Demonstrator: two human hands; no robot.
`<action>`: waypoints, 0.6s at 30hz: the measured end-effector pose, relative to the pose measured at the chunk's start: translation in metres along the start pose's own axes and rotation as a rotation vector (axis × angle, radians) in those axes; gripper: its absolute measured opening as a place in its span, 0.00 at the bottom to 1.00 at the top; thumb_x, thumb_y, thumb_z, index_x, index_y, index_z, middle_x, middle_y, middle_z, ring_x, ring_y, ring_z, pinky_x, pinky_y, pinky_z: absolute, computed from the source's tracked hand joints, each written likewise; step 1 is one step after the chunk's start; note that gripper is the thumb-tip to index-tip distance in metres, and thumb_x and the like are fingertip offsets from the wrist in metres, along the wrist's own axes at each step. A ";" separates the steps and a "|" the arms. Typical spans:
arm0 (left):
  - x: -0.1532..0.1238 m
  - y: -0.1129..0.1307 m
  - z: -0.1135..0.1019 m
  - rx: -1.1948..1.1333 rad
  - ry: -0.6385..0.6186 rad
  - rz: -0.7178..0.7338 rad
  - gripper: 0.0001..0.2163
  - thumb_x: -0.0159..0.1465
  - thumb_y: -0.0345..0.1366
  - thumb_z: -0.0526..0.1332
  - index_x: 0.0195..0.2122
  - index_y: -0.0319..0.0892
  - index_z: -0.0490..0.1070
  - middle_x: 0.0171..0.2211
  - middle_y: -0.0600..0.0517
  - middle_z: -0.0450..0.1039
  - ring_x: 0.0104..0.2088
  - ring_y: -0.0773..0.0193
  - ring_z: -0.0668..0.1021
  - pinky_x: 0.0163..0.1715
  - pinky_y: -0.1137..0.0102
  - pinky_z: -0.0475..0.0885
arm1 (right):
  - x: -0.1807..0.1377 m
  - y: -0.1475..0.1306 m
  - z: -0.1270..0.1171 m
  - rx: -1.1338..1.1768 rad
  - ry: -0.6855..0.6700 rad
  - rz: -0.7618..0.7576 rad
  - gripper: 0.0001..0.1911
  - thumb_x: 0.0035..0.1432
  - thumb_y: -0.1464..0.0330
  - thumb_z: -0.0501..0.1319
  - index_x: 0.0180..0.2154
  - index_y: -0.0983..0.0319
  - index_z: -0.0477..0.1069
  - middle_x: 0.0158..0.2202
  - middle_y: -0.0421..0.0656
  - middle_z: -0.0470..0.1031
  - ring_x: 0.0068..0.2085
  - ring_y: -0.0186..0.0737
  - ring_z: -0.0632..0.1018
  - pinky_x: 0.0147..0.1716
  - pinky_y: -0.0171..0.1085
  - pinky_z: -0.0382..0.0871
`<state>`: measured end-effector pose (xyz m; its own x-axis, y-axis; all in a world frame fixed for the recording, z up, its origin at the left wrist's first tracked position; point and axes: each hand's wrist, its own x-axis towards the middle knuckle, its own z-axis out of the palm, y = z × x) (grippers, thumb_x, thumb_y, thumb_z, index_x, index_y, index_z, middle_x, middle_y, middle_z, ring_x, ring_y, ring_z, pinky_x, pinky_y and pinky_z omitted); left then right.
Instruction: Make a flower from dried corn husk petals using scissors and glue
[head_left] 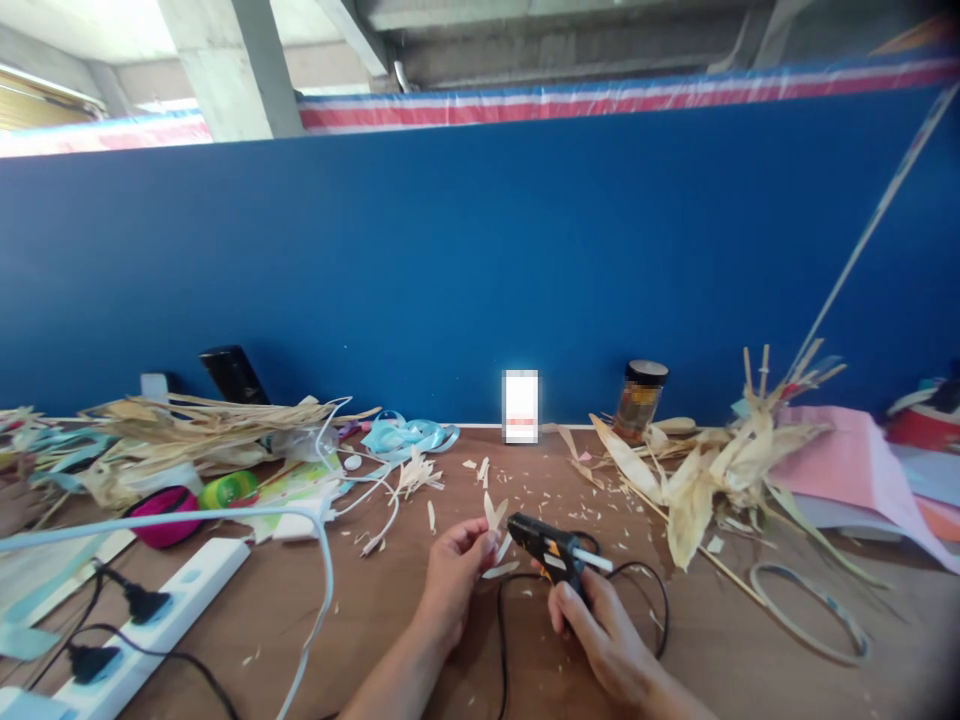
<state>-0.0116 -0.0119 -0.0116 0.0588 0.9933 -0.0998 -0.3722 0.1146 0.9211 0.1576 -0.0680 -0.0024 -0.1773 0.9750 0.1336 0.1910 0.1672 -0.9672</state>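
Note:
My left hand (459,568) pinches a few pale, petal-shaped pieces of dried husk (493,512) between thumb and fingertips. Wrapped in the fingers of my right hand (600,625) is a black hot glue gun (547,548), a white glue stick jutting from its back end. Its nozzle points left and sits just beside the husk pieces; whether it touches them I cannot tell. Below my left fingertips a loose husk petal (501,571) lies on the brown table (420,640). The gun's black cord (501,640) curls over the tabletop around my right hand.
Dried corn husks (697,490) and a pink sheet (832,460) lie at right, near a black-lidded jar (641,400). A white power strip (180,600), a white cable (330,570), blue ribbon (412,435) and more husks (202,430) crowd the left. A blue partition (450,270) stands behind.

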 end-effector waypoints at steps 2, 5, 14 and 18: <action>0.000 0.000 0.000 0.013 -0.006 0.004 0.10 0.48 0.37 0.65 0.30 0.37 0.74 0.23 0.53 0.71 0.22 0.73 0.68 0.25 0.77 0.62 | 0.000 0.000 0.001 0.018 -0.007 -0.003 0.21 0.57 0.57 0.49 0.42 0.67 0.66 0.21 0.39 0.65 0.24 0.34 0.66 0.25 0.33 0.61; -0.001 0.001 0.000 0.020 -0.017 0.014 0.11 0.48 0.37 0.65 0.31 0.37 0.74 0.24 0.52 0.72 0.22 0.72 0.68 0.25 0.76 0.62 | 0.000 0.001 0.001 0.016 -0.002 -0.009 0.21 0.58 0.57 0.49 0.41 0.67 0.66 0.21 0.39 0.64 0.24 0.34 0.66 0.25 0.33 0.60; -0.004 0.006 0.004 0.001 -0.002 0.008 0.13 0.47 0.36 0.66 0.32 0.35 0.74 0.21 0.54 0.68 0.21 0.73 0.65 0.23 0.77 0.60 | 0.001 0.003 -0.001 -0.078 -0.029 -0.017 0.20 0.59 0.57 0.46 0.30 0.66 0.67 0.22 0.40 0.64 0.25 0.34 0.66 0.26 0.32 0.59; -0.003 0.007 0.004 -0.001 -0.008 0.019 0.13 0.47 0.36 0.66 0.33 0.34 0.73 0.19 0.55 0.67 0.20 0.74 0.64 0.22 0.78 0.59 | 0.000 0.002 0.000 -0.119 -0.015 -0.041 0.22 0.59 0.57 0.45 0.23 0.64 0.64 0.21 0.40 0.64 0.25 0.34 0.66 0.26 0.32 0.58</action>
<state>-0.0104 -0.0145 -0.0036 0.0593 0.9951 -0.0796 -0.3738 0.0960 0.9225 0.1584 -0.0672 -0.0045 -0.2013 0.9650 0.1684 0.2965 0.2239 -0.9284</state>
